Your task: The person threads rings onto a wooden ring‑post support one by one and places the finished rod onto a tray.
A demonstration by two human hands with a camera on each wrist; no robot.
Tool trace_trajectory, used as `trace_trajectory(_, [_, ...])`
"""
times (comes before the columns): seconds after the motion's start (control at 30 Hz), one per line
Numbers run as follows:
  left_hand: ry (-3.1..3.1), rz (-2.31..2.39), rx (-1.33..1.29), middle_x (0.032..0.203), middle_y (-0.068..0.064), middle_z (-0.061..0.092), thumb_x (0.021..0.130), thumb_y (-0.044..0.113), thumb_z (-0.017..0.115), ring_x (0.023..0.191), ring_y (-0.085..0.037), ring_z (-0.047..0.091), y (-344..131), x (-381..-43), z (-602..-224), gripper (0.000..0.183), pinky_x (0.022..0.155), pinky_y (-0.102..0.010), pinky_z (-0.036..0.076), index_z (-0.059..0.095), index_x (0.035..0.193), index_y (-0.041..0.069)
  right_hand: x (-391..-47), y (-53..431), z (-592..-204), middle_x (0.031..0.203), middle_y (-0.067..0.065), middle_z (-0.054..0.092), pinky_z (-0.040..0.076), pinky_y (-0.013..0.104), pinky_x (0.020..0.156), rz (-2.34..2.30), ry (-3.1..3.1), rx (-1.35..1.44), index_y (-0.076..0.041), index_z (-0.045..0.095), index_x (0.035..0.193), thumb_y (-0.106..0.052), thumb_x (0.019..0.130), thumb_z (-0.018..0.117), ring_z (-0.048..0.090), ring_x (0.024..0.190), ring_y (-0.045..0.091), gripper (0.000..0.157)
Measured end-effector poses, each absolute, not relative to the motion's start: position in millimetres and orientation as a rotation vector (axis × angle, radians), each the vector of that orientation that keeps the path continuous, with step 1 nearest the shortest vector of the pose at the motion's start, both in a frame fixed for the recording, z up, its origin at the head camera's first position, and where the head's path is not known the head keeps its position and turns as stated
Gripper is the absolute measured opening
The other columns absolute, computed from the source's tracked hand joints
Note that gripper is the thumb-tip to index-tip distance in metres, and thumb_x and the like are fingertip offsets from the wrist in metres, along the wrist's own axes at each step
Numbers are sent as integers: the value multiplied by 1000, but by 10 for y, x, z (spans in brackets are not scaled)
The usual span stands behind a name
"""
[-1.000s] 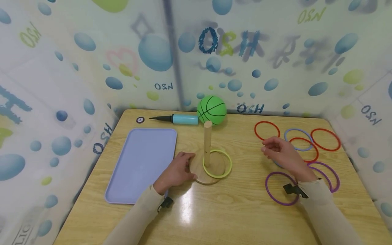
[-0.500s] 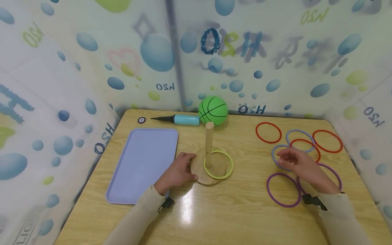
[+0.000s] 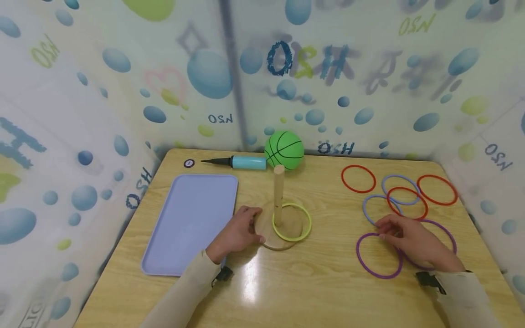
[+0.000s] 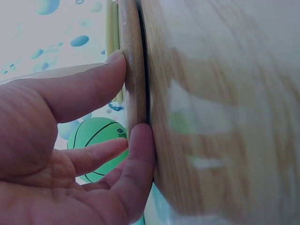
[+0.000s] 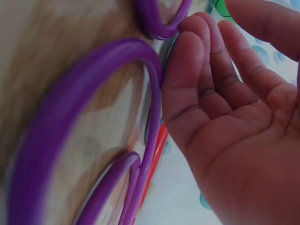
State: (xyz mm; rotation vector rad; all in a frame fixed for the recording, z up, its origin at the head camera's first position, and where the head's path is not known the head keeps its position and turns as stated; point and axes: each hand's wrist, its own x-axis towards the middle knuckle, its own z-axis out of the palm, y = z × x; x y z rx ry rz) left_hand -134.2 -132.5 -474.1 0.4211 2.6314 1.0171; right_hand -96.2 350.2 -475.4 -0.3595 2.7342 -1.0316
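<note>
My left hand (image 3: 235, 234) grips the left rim of a round wooden base (image 3: 264, 223). An upright wooden post (image 3: 278, 191) rises from it. In the left wrist view, thumb and fingers touch the base's edge (image 4: 135, 70). A yellow ring (image 3: 310, 223) lies on the base beside the post, not around it. Over at the right, my right hand (image 3: 418, 241) hovers above purple rings (image 3: 358, 250), its fingers loosely bent and nothing held. The right wrist view has its fingertips close beside a purple ring (image 5: 61, 103); whether they touch cannot be told.
Behind the right hand lie blue rings (image 3: 364, 207) and red rings (image 3: 358, 191), some overlapping. A lavender tray (image 3: 197, 218) lies at the left. Along the back are a blue hand pump (image 3: 249, 162), a green ball (image 3: 284, 150) and a small round disc (image 3: 189, 163).
My right hand has moved right and toward me, from beside the blue ring to over the purple rings. The left hand has stayed on the base.
</note>
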Motion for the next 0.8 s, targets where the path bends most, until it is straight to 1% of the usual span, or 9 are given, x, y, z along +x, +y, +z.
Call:
trace_trajectory(0.2, [2631,1016,422,134,-18,57,82,19,93,103,-21,57,-1324,-1342,-4747,85,89,-39,52,51,154,0,-954,3491,-4802,103,-5,74,53,23,73,-1030,2766,-426,-12,72,118,-17,97,78,62,85,-1,21])
trace_trajectory(0.37, [2634,1001,414,133,-17,57,81,20,93,101,-20,57,-1327,-1332,-4754,86,88,-39,52,51,153,1,-970,3427,-4799,94,-11,69,51,22,69,-936,2774,-502,-17,73,113,-12,94,80,58,80,-2,20])
trace_trajectory(0.47, [2649,986,420,132,-17,58,81,20,94,100,-20,57,-1331,-1325,-4761,86,88,-39,52,52,153,1,-989,3388,-4792,89,-13,66,51,23,69,-860,2766,-540,-18,73,109,-6,93,78,56,79,-3,20])
trace_trajectory(0.57, [2663,990,430,132,-17,58,80,21,94,99,-20,57,-1330,-1329,-4763,86,88,-39,52,52,153,1,-1010,3365,-4775,88,-14,65,51,23,70,-822,2759,-530,-19,73,107,-3,93,76,57,80,-4,21])
trace_trajectory(0.8, [2653,1000,439,132,-18,57,81,20,94,98,-19,56,-1319,-1341,-4753,86,86,-37,52,52,153,0,-1031,3358,-4735,91,-13,67,51,23,71,-811,2733,-513,-22,73,107,-13,97,76,57,82,-3,13])
